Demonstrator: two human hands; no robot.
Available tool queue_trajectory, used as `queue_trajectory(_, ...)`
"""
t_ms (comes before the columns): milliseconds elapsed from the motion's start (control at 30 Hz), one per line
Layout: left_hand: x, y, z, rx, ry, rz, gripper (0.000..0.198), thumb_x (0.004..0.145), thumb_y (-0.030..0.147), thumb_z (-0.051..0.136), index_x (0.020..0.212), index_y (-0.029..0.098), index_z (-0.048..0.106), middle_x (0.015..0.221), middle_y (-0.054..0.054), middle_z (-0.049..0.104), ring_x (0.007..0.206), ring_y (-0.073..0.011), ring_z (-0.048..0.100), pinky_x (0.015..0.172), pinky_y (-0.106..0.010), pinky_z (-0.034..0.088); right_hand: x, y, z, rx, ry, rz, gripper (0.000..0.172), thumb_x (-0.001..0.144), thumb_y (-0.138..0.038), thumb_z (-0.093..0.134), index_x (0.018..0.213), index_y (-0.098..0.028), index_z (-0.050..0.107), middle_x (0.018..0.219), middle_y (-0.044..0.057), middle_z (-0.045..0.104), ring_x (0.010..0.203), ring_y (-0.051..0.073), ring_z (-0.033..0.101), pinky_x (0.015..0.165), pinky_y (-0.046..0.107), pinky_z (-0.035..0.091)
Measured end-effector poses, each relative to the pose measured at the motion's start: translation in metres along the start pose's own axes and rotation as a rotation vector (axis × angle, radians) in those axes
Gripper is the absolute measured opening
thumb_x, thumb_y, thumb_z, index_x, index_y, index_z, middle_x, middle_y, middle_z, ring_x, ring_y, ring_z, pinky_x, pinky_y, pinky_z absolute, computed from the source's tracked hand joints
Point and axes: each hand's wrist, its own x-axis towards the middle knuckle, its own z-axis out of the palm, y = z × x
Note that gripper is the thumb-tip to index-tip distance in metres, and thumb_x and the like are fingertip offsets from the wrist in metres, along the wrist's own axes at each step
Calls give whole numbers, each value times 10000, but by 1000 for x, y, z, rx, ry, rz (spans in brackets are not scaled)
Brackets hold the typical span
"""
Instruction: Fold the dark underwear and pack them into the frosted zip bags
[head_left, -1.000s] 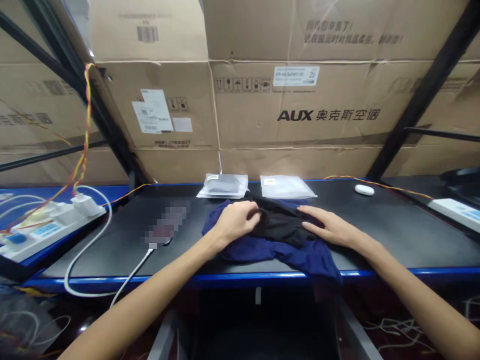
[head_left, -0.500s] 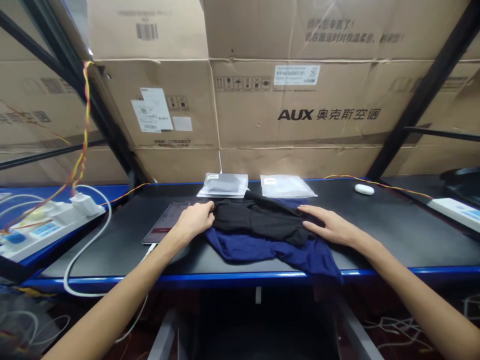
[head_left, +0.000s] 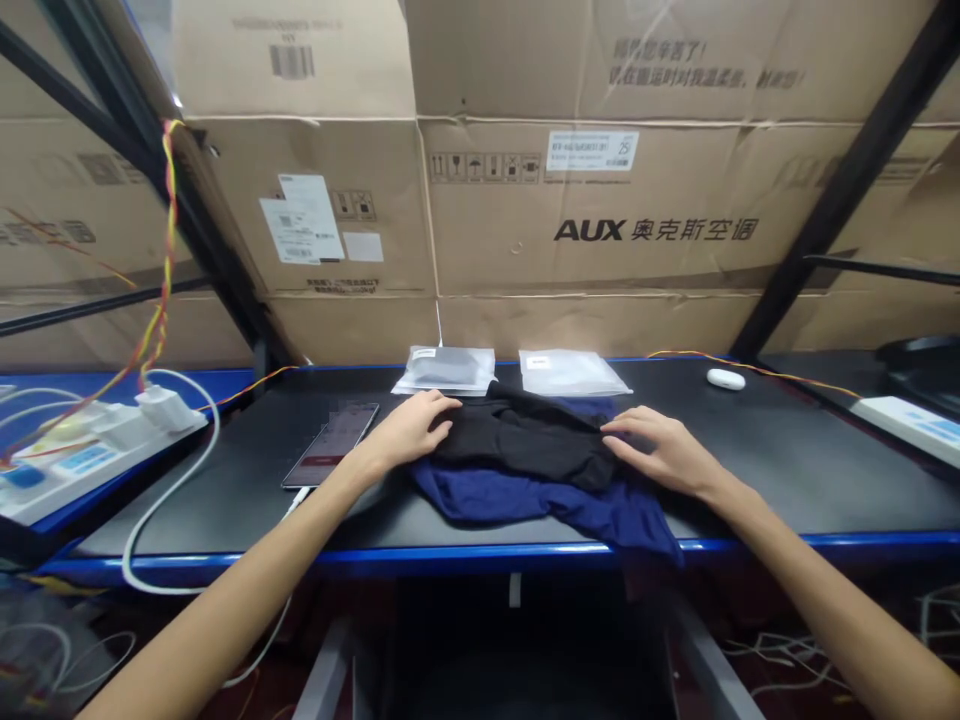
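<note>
A black garment lies loosely folded on top of a dark blue garment at the middle of the table. The blue cloth sticks out in front and droops over the table's front edge at the right. My left hand rests at the left end of the black cloth, fingers stretched over its edge and thumb apart. At the opposite end, my right hand touches the black cloth with its fingertips; thumb and fingers are spread. Neither hand visibly grips the fabric.
Behind the garments lie two plastic packets, a greyish packet and a white packet. A phone with a white cable is at left, near a power strip. A white earbud case sits right. Cardboard stands behind.
My left hand has opened from its pinch and slid slightly over the black cloth's end. My right hand's fingers have bent a little more. The garments lie nearly as before.
</note>
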Motion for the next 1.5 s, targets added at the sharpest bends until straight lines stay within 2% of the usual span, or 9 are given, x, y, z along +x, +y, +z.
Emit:
queue_trajectory(200, 3, -4, -2, -66, 72, 42, 162, 823, 259, 570, 918, 191, 683, 974, -74, 659, 953, -240, 618, 904, -386, 496, 4, 0, 5, 37, -90, -22, 236, 877, -460, 592, 887, -252, 702, 951, 65, 661, 915, 249, 635, 846, 404, 525)
queue_trajectory(367, -4, 15, -19, -307, 173, 65, 71, 816, 242, 597, 826, 190, 643, 950, -43, 676, 920, -204, 627, 884, -349, 489, 4, -7, -1, 192, 64, 36, 146, 875, -389, 589, 874, -252, 639, 937, 48, 676, 899, 244, 626, 855, 407, 503)
queue_trajectory(500, -22, 32, -33, -561, -3, 120, 53, 777, 163, 607, 815, 172, 644, 997, -48, 701, 941, -190, 648, 882, -316, 491, -9, -15, -19, 476, 145, 111, 149, 859, -387, 639, 856, -240, 610, 926, 47, 674, 919, 235, 635, 873, 377, 502)
queue_trajectory(700, -42, 36, -27, -484, -209, 278, 267, 612, 5, 457, 709, 163, 650, 894, -35, 686, 861, -161, 632, 826, -259, 477, -30, -33, -38, 514, -195, -6, 99, 879, -310, 625, 814, -237, 640, 901, 50, 676, 933, 237, 626, 873, 369, 480)
queue_trajectory(867, -43, 31, -24, -454, -279, 277, 238, 656, 50, 496, 747, 167, 683, 882, -28, 696, 834, -163, 629, 817, -250, 464, -31, -41, -35, 460, -447, 50, 199, 904, -404, 598, 925, -238, 705, 927, 39, 702, 874, 219, 636, 820, 348, 486)
queue_trajectory(1033, -18, 32, -32, -381, -292, 102, 223, 878, 269, 536, 832, 164, 727, 767, -5, 713, 705, -140, 622, 687, -225, 457, -17, -31, -33, 413, -273, 235, 366, 903, -543, 566, 856, -219, 729, 846, 45, 733, 837, 237, 652, 788, 342, 494)
queue_trajectory(1200, 38, 23, -17, -236, 21, 77, 274, 887, 301, 528, 1063, 199, 712, 1029, -22, 730, 896, -172, 652, 805, -259, 500, 16, -6, -22, 165, 7, 200, 388, 844, -549, 604, 1015, -220, 717, 969, 67, 727, 846, 257, 656, 797, 386, 518)
queue_trajectory(1333, 79, 15, 4, -129, 31, 58, 364, 833, 258, 566, 1165, 157, 677, 1129, -82, 706, 901, -215, 660, 882, -328, 505, 39, 16, -8, 23, -61, 46, 367, 789, -490, 635, 1053, -247, 712, 1121, 88, 705, 1065, 312, 626, 960, 462, 477)
queue_trajectory(1500, 101, 11, 16, -92, -35, 27, 181, 851, 258, 541, 889, 185, 702, 895, -48, 731, 869, -217, 674, 839, -304, 506, 45, 26, -5, 114, -68, 139, 288, 839, -478, 540, 814, -225, 675, 845, 50, 730, 812, 267, 664, 778, 397, 517)
